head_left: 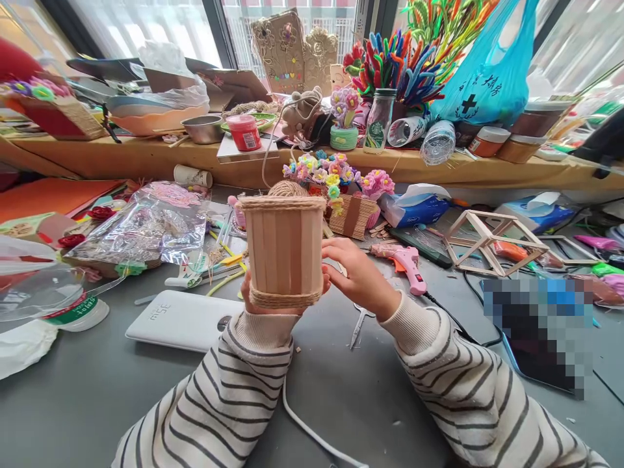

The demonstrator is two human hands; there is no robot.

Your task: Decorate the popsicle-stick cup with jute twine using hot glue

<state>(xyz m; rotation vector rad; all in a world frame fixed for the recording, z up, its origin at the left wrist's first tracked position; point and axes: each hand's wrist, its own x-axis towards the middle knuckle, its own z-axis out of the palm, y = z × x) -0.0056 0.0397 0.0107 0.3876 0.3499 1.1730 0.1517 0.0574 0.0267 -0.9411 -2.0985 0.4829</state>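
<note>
A small pot of upright craft sticks [285, 250], with twine wound round its top and bottom rims, is held up above the table. My left hand [273, 314] is closed round it from beneath and behind; most of its fingers are hidden by the pot. At the pot's right side is my right hand [358, 273], its fingers bent against the wall and their tips partly out of sight. Just behind the top rim shows a ball of twine [288, 188], with a strand rising toward the shelf. Scissors [359, 325] lie below my right hand.
A pink glue gun [409, 266] with a black cord lies to the right, near a wooden stick frame [494, 244] and a phone [531, 338]. On the left are a white power bank [178, 322] and a plastic bottle [78, 312]. Craft supplies crowd the shelf [234, 172].
</note>
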